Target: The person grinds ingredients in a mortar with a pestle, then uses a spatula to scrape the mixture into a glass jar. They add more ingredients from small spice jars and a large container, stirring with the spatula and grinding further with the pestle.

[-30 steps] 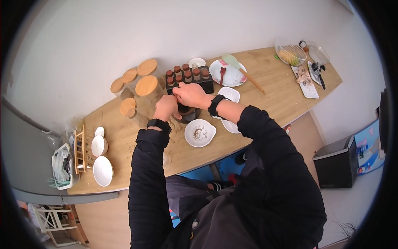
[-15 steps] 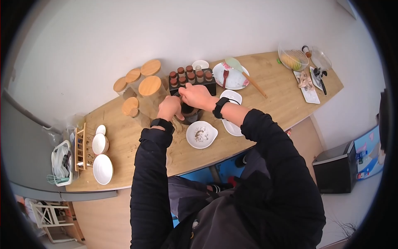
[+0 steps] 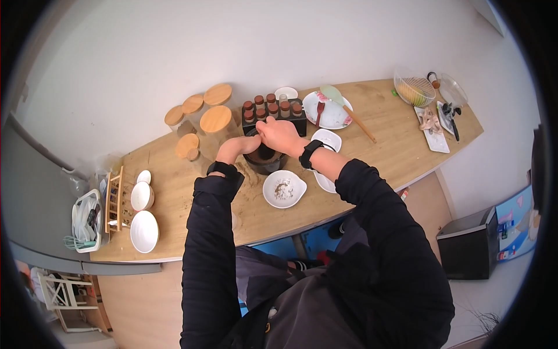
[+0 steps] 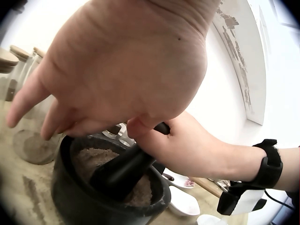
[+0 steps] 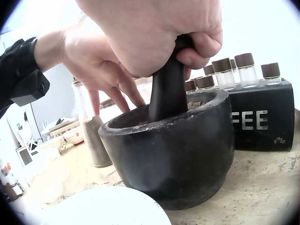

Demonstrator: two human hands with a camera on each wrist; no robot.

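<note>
A dark stone mortar (image 5: 173, 159) stands on the wooden table, light brown powder (image 4: 93, 157) inside. My right hand (image 3: 281, 135) grips the upper part of the black pestle (image 5: 168, 93), whose lower end rests in the powder, tilted in the left wrist view. My left hand (image 3: 235, 147) is held close beside the right one, over the mortar's far left side; in the right wrist view, this hand (image 5: 96, 61) has its fingers spread and pointing down by the rim. Whether it touches the pestle I cannot tell. A spouted white bowl (image 3: 284, 189) with white and brown contents sits nearer me.
Behind the mortar stands a black rack (image 5: 262, 117) of capped bottles. Wooden-lidded jars (image 3: 216, 120) are at back left, white bowls (image 3: 144, 231) farther left. A flowered plate (image 3: 331, 119) with utensils and a wire basket (image 3: 414, 87) are to the right.
My left hand has turned and shifted, its fingers no longer hanging over the mortar's near left rim in the head view. The right hand keeps its grip. The head view has shifted slightly.
</note>
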